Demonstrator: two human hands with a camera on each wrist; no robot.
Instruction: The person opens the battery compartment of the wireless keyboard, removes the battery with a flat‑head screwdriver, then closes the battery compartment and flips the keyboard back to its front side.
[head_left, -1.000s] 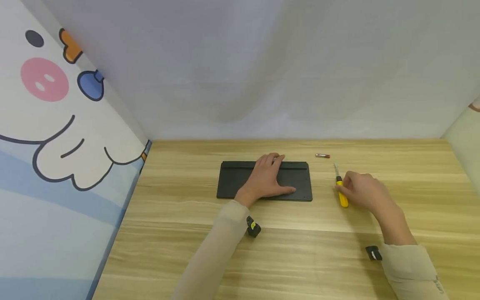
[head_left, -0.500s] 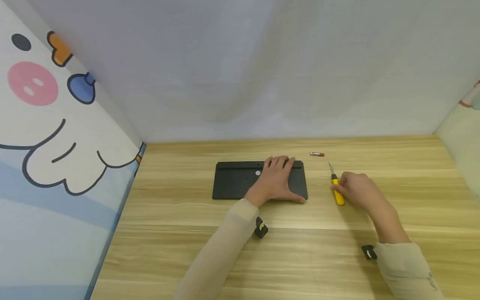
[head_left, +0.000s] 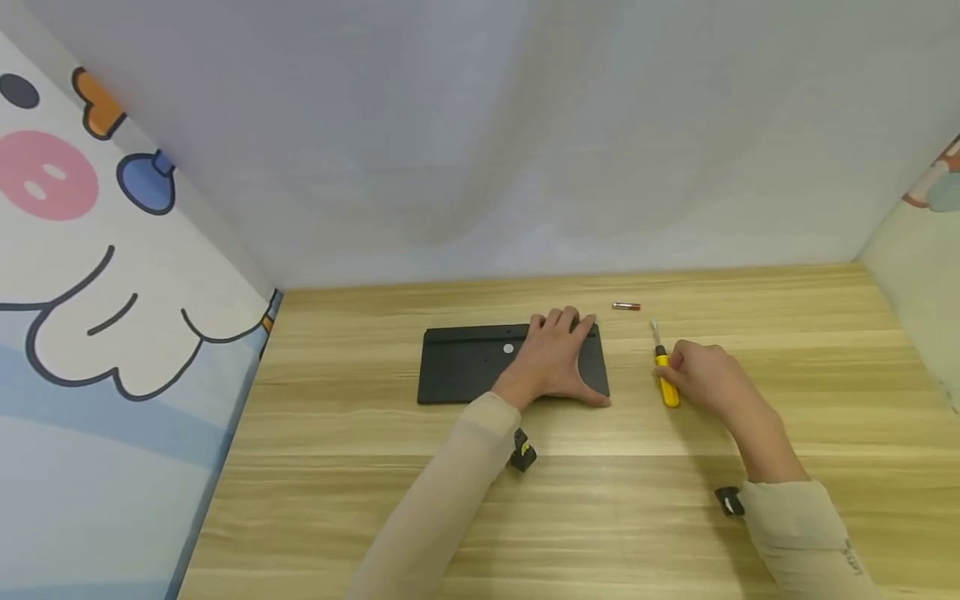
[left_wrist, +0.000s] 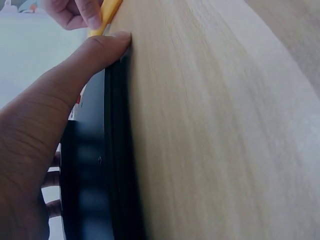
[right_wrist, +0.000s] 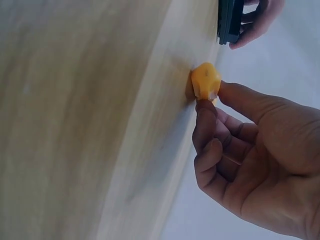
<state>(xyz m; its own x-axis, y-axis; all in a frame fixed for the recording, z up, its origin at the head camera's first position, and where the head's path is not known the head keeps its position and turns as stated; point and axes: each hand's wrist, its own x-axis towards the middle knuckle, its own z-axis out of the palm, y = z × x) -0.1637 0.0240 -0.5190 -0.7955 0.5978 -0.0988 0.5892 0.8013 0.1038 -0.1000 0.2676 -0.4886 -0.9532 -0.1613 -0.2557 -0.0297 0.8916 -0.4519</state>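
A black keyboard [head_left: 457, 371] lies face down on the table, its raised ridge along the far side and a small white round spot showing. My left hand [head_left: 551, 362] grips its right part, fingers over the far edge and thumb [left_wrist: 107, 50] at the near edge. To the right, a yellow-handled screwdriver [head_left: 670, 393] lies with its metal tip pointing away from me. My right hand [head_left: 708, 379] pinches the handle between thumb and forefinger; the handle's end [right_wrist: 205, 80] faces the right wrist camera. The palm hides part of the keyboard.
A small red and silver battery [head_left: 626, 306] lies beyond the screwdriver tip. The wooden table [head_left: 360, 483] meets a pale back wall [head_left: 420, 167]. A cartoon-printed panel [head_left: 82, 300] stands on the left, and another panel [head_left: 918, 283] on the right.
My left hand has slid right along the keyboard, uncovering the white spot, and its thumb has come to the near edge. The right hand keeps its pinch on the screwdriver. The head view has shifted slightly.
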